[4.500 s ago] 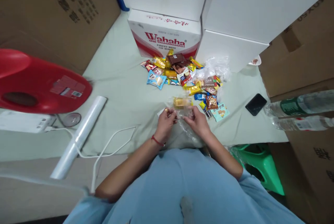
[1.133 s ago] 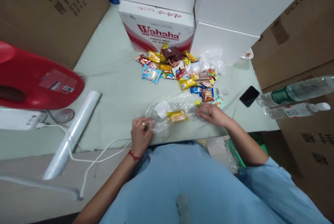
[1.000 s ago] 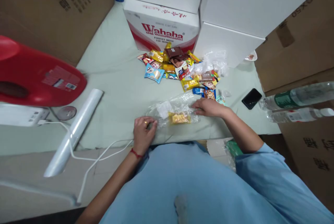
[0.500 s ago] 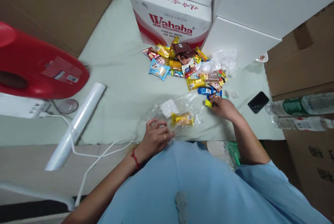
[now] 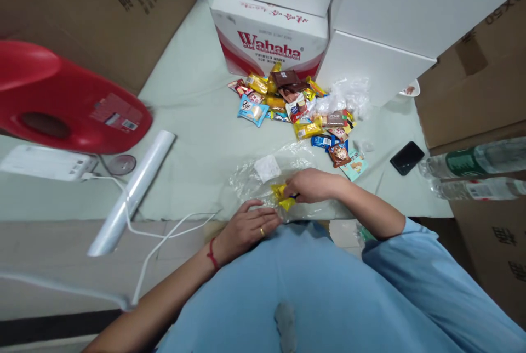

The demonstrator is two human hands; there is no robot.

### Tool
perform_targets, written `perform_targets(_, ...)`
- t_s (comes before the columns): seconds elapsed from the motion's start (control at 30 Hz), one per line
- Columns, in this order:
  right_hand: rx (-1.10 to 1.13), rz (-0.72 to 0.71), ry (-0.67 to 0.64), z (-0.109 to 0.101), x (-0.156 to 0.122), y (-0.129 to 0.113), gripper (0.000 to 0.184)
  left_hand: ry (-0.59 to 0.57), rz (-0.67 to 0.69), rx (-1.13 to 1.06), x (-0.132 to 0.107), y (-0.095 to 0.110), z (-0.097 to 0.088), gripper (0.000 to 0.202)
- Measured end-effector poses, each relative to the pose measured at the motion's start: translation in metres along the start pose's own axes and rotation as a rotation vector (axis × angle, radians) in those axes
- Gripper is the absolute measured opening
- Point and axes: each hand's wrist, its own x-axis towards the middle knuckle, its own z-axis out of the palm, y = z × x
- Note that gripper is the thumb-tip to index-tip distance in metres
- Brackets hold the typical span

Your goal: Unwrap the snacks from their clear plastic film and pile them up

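Seemingly a snack is going into the one clear bag (image 5: 255, 180) at the table's six o'clock edge. The right hand (image 5: 313, 186) pinches one yellow packet (image 5: 282, 199) at the bag, while the left hand (image 5: 250, 225) lies flat and open on the bag's near edge, gripping nothing. Next, the packet needs pushing fully inside; the snack pile (image 5: 296, 112) at twelve o'clock is too jumbled to count, and one phone (image 5: 406, 158) and two bottles (image 5: 476, 162) lie at three.

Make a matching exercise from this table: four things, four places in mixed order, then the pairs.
Things:
1 phone
2 film roll
3 Wahaha box
4 yellow packet

Places:
A behind the snack pile
B held by the right hand
C next to the bottles
D beside the red stool

Pairs: 1-C, 2-D, 3-A, 4-B.
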Motion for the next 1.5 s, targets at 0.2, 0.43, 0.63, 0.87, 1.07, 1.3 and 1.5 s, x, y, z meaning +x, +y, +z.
perform_targets(0.2,0.207,0.066,0.441,0.028,-0.033,-0.006,0.049,0.327,-0.505,-0.063,-0.002,-0.006,0.013,0.021)
perform_targets(0.43,0.169,0.354,0.520,0.078,-0.046,-0.005,0.031,0.506,-0.978,-0.299,0.013,-0.020,0.019,0.031)
perform_targets(0.63,0.251,0.414,0.439,0.050,-0.003,0.046,0.022,0.619,-1.091,-0.275,0.012,-0.054,0.015,0.034)
perform_targets(0.87,0.203,0.395,0.369,0.049,0.018,0.053,0.022,0.725,-0.601,0.419,0.002,-0.007,-0.014,0.030)
perform_targets(1.07,0.087,0.460,0.550,0.031,0.021,0.061,0.037,0.149,-0.306,0.412,0.038,-0.004,-0.005,0.045)
perform_targets(1.3,0.085,0.464,0.414,0.031,0.046,0.072,0.029,0.120,-0.316,0.376,0.059,-0.038,0.016,0.023)
perform_targets(1.5,0.086,0.345,0.450,0.026,0.046,0.082,0.016,0.189,-0.496,0.366,0.071,-0.054,0.034,0.015)
